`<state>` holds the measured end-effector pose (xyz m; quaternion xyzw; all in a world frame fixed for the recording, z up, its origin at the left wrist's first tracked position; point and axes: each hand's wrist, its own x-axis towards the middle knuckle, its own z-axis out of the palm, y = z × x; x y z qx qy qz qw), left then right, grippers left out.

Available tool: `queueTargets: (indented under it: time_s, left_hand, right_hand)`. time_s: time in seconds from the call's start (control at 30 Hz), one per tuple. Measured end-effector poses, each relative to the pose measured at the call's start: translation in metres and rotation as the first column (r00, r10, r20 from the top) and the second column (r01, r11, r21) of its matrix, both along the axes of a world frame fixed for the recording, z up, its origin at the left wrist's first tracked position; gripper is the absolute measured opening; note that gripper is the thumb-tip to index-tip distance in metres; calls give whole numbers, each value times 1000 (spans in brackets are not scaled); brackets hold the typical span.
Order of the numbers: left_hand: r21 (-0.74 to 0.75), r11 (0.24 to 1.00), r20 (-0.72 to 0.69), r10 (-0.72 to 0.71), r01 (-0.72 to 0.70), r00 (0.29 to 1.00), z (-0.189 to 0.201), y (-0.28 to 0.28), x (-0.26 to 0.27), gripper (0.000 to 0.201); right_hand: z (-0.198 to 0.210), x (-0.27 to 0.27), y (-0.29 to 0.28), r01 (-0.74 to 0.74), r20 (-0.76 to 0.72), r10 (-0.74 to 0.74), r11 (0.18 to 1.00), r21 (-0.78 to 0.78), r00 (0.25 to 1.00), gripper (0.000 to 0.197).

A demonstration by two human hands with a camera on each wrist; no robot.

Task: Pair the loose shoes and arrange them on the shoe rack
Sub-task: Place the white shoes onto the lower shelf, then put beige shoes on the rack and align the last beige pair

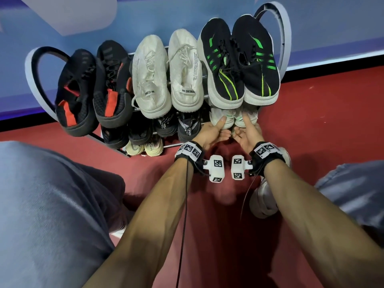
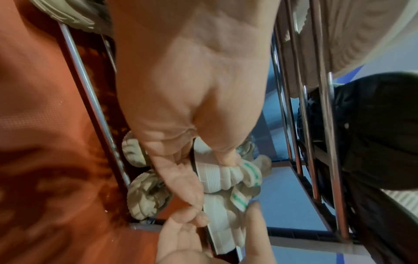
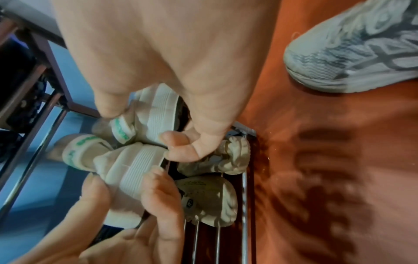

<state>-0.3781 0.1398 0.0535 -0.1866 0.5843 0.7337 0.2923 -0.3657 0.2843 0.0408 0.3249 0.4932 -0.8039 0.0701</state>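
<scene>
A pair of white shoes with green heel tabs sits at the right end of the shoe rack's (image 1: 283, 34) middle tier, heels toward me. My left hand (image 1: 223, 127) grips the left white shoe (image 1: 227, 121) at its heel, thumb on top and fingers curled under the sole. In the same way, my right hand (image 1: 242, 126) grips the right white shoe (image 1: 250, 117). The left wrist view shows my left hand (image 2: 211, 180) pinching its heel (image 2: 228, 178). The right wrist view shows my right hand (image 3: 140, 126) round its shoe's heel (image 3: 158, 105). The two shoes lie side by side, touching.
The top tier holds a black-red pair (image 1: 93, 86), a white pair (image 1: 166, 73) and a black-green pair (image 1: 236, 59). Black shoes (image 1: 187, 125) fill the middle tier's left part. Beige shoes (image 1: 145, 147) sit on the bottom tier. My own grey-white shoe (image 1: 264, 200) stands on the red floor.
</scene>
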Motion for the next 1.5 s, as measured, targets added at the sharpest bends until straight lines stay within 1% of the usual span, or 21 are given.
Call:
queueTargets:
  time_s: [0.17,0.23,0.27,0.3,0.37,0.43,0.47,0.5,0.57,0.63,0.7,0.8,0.9,1.0,1.07,1.2,1.27,1.33,1.37,1.43,1.5]
  left_hand:
    - [-35,996,-18,-88,87,996,-1,-3,-6,51]
    - [-44,983,-25,-179,178,984,2,-10,0,42]
    - [-88,962,-27,-261,258,965,0,-16,4,34]
    - [-159,925,-32,-353,344,935,-4,-22,10,26]
    - [-324,809,16,-513,490,858,-15,-36,25,10]
    - [-433,680,116,-609,592,784,-25,-49,41,9]
    - [-480,613,155,-645,628,748,-29,-58,50,7]
    - [-538,540,173,-681,648,711,-30,-68,58,3]
    - [-666,405,187,-722,627,666,-33,-89,76,16]
    - [-739,360,192,-698,570,690,-36,-109,93,22]
    - [-787,347,190,-650,510,736,-37,-128,104,21]
    - [-809,349,181,-617,473,766,-36,-156,114,19]
    - [-865,381,104,-502,327,859,-29,-178,123,19]
    - [-888,399,54,-399,227,915,-30,-191,127,25]
    - [-894,407,31,-366,190,930,-33,-198,125,32]
    - [-894,422,-5,-340,148,940,-39,-207,122,39]
    - [-891,427,-3,-345,154,939,-45,-210,122,39]
    - [-882,433,22,-356,186,934,-53,-213,121,38]
    - [-879,434,29,-366,199,930,-56,-215,120,37]
    - [-867,453,27,-378,210,925,-62,-217,120,37]
    - [-861,459,24,-393,219,919,-65,-215,120,38]
  right_hand:
    - [-1,8,3,-53,-38,54,998,23,998,26]
    - [-4,13,11,-164,-17,166,985,57,986,35]
    - [-7,16,13,-253,27,252,959,130,967,44]
    - [-11,21,13,-350,95,337,911,218,937,51]
    - [-21,32,7,-545,264,478,757,359,838,51]
    - [-33,44,-3,-671,379,553,611,420,742,45]
    - [-38,50,-9,-701,407,571,563,437,713,42]
    - [-41,56,-15,-715,418,581,537,448,698,38]
    - [-42,67,-28,-722,414,595,517,459,689,31]
    - [-42,74,-40,-718,394,609,494,491,689,26]
    - [-40,77,-54,-703,380,608,472,532,697,23]
    - [-39,79,-75,-674,345,605,477,564,718,17]
    - [-38,83,-95,-628,299,582,517,582,756,15]
    - [-41,84,-109,-636,308,579,534,557,755,25]
    - [-48,78,-112,-637,315,581,510,578,750,40]
    - [-54,58,-101,-594,375,560,277,755,739,69]
    - [-58,45,-93,-580,383,576,202,789,722,78]
    - [-67,32,-88,-577,440,565,80,813,698,84]
    - [-72,26,-86,-579,472,545,30,815,693,87]
    - [-80,17,-84,-589,512,513,-16,808,689,87]
    - [-85,10,-83,-563,516,521,-81,823,680,81]
